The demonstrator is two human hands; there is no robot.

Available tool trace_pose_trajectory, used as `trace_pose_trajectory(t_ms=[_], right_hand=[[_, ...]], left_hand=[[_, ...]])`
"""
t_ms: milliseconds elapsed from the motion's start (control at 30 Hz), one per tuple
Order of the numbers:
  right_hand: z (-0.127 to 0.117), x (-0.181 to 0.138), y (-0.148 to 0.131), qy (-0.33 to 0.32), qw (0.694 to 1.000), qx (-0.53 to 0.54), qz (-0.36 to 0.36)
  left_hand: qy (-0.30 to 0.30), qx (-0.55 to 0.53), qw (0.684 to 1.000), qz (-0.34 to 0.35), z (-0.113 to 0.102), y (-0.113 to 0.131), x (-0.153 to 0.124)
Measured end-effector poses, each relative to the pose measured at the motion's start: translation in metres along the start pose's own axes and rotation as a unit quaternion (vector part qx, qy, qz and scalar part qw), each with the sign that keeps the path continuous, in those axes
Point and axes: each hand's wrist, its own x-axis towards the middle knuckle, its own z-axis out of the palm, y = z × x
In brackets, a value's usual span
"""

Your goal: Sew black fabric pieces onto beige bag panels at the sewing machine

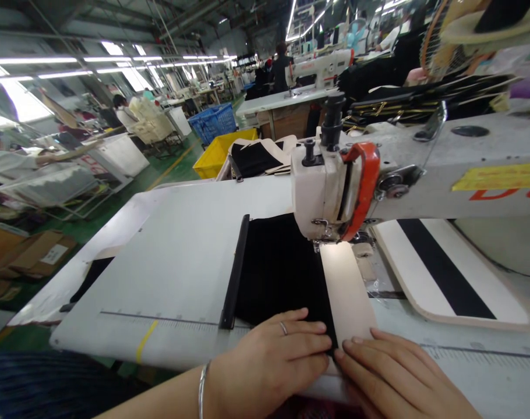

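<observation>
My left hand [278, 355] lies with fingers stretched over the near edge of a black fabric panel [278, 267]. A dark stiff strip [236, 270] runs along that panel's left side. To its right, a cream fabric piece [346, 279] meets the black one in a long seam line. Flat on the near end of the cream piece rests my right hand [400, 372], fingers extended and close to the left fingertips. Both pieces run under the head of a white sewing machine [308, 192] with an orange lever guard; the needle area is mostly hidden.
A cream panel with a black stripe [457, 279] lies right of the machine head. Ruler markings [160, 317] cross the white table [182, 250]. Beyond it stand a yellow crate [216, 157], a blue basket [215, 122] and stacked black pieces [422, 99]. People work in the background.
</observation>
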Motion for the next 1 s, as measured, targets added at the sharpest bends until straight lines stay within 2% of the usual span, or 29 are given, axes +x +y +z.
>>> trace_pose_trajectory(t_ms=[133, 300, 500, 700, 1000], right_hand=[[-0.003, 0.012, 0.0, -0.015, 0.998, 0.035, 0.055], [-0.001, 0.021, 0.005, -0.021, 0.995, 0.043, 0.085], [0.01, 0.023, 0.016, -0.086, 0.99, 0.052, 0.1], [0.014, 0.034, 0.029, -0.116, 0.982, 0.068, 0.132], [0.019, 0.053, 0.052, -0.144, 0.979, 0.051, 0.133]], left_hand=[[0.0, 0.018, 1.0, -0.001, -0.001, -0.012, 0.007], [-0.007, 0.038, 0.999, 0.013, -0.003, -0.026, 0.018], [-0.048, 0.08, 0.996, 0.001, -0.009, -0.039, 0.03], [-0.04, 0.112, 0.993, 0.009, -0.01, -0.055, 0.039], [-0.03, 0.107, 0.994, -0.009, -0.01, -0.079, 0.05]])
